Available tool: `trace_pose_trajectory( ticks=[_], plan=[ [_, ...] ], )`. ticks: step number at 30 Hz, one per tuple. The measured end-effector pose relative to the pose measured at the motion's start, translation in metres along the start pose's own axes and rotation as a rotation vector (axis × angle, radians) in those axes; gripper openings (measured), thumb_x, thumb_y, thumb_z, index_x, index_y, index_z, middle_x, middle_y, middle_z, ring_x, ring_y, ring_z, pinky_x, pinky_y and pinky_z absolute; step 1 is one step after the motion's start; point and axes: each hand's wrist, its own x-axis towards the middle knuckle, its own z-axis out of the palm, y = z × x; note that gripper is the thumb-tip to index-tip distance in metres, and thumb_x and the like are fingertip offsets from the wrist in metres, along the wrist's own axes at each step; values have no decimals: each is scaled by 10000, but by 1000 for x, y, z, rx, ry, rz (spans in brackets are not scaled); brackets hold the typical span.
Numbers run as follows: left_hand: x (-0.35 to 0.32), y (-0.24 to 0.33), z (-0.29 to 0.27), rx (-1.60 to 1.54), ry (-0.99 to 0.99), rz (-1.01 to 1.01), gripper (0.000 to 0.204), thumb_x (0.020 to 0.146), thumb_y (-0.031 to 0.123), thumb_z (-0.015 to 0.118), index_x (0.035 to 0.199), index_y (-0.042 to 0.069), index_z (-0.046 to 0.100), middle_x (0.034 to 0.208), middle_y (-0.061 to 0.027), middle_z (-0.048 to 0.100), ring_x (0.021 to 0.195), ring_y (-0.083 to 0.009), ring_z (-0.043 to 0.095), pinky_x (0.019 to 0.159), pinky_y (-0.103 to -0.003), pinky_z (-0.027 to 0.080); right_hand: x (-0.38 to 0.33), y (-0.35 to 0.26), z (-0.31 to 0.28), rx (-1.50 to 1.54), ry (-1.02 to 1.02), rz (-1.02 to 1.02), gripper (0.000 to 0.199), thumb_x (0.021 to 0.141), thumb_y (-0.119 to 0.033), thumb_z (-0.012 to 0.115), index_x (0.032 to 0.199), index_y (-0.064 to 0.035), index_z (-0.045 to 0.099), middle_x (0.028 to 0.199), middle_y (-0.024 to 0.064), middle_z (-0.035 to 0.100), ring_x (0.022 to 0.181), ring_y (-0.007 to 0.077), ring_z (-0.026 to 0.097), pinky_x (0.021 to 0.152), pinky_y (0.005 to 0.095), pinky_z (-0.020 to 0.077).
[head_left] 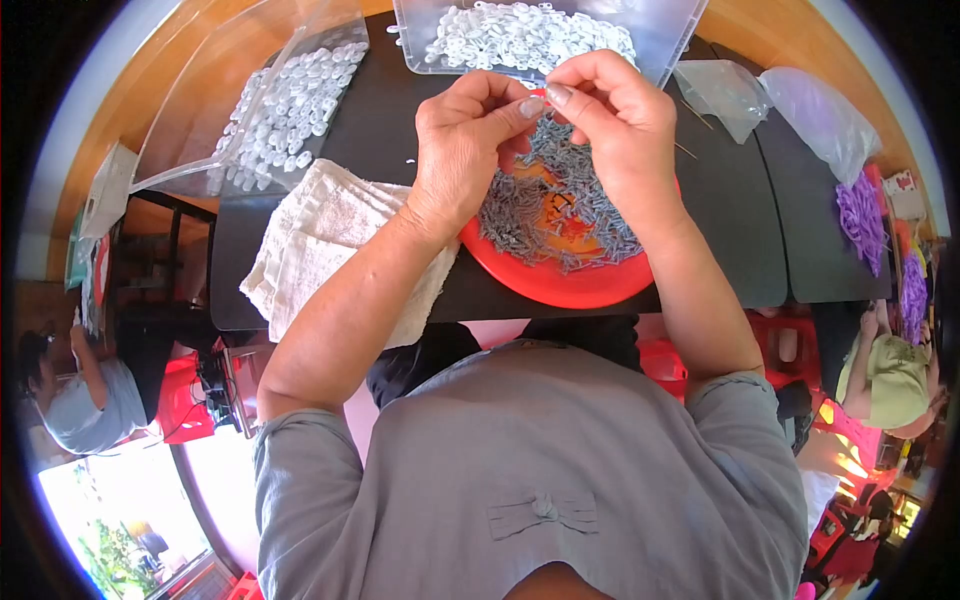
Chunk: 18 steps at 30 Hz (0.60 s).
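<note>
My left hand [462,140] and my right hand [628,125] meet fingertip to fingertip above the far part of a red round tray [560,292]. Both are closed in a pinch, thumbs against fingers. What they pinch is tiny and mostly hidden by the fingertips, so I cannot make it out. Inside the tray lie many small grey, stick-like pieces [515,215], heaped around a patch of orange patterned bottom. Just beyond my hands, a clear plastic bin [415,55] holds a pile of small white oval parts [530,35].
On the left, more white parts [290,120] lie in a tilted clear container [165,150]. A folded cream towel [320,230] sits beside my left forearm. Clear plastic bags [820,115] and a purple bundle [862,220] are at right. People sit at both sides [90,395].
</note>
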Motion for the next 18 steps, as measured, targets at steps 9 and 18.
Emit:
trace_pose_trajectory(
  ticks=[9,18],
  plan=[
    [-4,-2,4,-108,-10,-10,119,884,100,685,875,-11,641,698,-36,616,562,-85,540,485,-218,427,0,-2,2,277,22,239,52,903,-42,615,937,-13,642,817,16,637,685,62,559,576,201,419],
    [-4,2,-1,-215,-1,-108,138,909,112,620,881,-22,634,713,-68,620,573,-126,568,486,-241,439,2,-5,1,107,-60,230,113,913,-128,632,942,-22,660,758,-2,617,675,58,561,572,200,422]
  ],
)
